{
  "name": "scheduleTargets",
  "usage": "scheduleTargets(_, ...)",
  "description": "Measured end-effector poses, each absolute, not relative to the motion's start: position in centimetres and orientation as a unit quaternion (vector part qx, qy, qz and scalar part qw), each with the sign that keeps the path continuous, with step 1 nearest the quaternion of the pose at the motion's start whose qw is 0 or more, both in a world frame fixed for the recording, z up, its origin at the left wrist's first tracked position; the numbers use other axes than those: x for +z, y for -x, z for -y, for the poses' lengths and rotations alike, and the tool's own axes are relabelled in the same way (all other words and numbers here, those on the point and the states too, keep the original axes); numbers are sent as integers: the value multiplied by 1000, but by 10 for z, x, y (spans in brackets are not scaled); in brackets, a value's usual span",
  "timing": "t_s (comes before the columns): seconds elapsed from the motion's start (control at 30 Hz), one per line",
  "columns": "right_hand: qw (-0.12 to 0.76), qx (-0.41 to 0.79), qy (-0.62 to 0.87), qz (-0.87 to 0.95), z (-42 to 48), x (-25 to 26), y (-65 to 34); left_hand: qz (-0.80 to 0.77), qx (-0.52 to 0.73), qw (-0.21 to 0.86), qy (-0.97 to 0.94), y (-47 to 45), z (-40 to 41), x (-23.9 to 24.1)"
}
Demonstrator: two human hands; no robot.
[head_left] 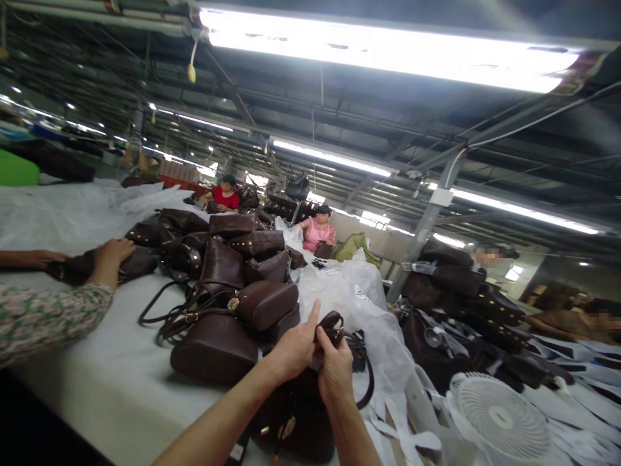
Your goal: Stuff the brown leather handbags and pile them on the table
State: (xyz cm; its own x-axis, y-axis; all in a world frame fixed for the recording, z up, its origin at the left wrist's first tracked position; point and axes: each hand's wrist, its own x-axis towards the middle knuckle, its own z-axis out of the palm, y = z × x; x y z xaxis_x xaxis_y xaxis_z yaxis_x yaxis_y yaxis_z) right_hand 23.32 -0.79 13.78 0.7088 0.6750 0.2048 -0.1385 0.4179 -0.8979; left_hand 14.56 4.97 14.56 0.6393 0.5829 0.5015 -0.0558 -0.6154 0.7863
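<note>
My left hand and my right hand meet over a dark brown leather bag that stands in front of me on the white table. Both pinch the top of the bag's strap and metal fitting; my left forefinger sticks up. The strap loops down to the right of my right hand. Just beyond my hands lies a heap of similar brown bags with long straps and round gold clasps.
A co-worker's hand in a floral sleeve rests on a bag at the left. White plastic bags lie to the right, a white fan at bottom right. Darker bags pile beyond. Two people sit at the far end.
</note>
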Motion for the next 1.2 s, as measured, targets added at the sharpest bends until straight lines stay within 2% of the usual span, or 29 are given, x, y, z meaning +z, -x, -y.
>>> scheduleTargets(0.33,808,343,421,229,-4,136,-236,-150,353,618,-686,-142,-53,146)
scheduleTargets(0.53,772,295,479,296,1,148,-235,-193,456,562,-663,-153,-59,138)
scheduleTargets(0.73,567,284,663,398,33,147,-251,-203,432,548,-687,-148,-66,139)
scheduleTargets(0.87,554,223,659,457,56,158,-253,-191,409,545,-707,-147,-63,144)
scheduleTargets(0.97,556,259,597,518,66,172,-253,-176,395,539,-722,-146,-60,145)
scheduleTargets(1.1,561,366,508,541,71,182,-258,-163,405,525,-730,-146,-57,142)
scheduleTargets(1.2,564,353,524,532,69,181,-263,-164,404,522,-733,-147,-54,140)
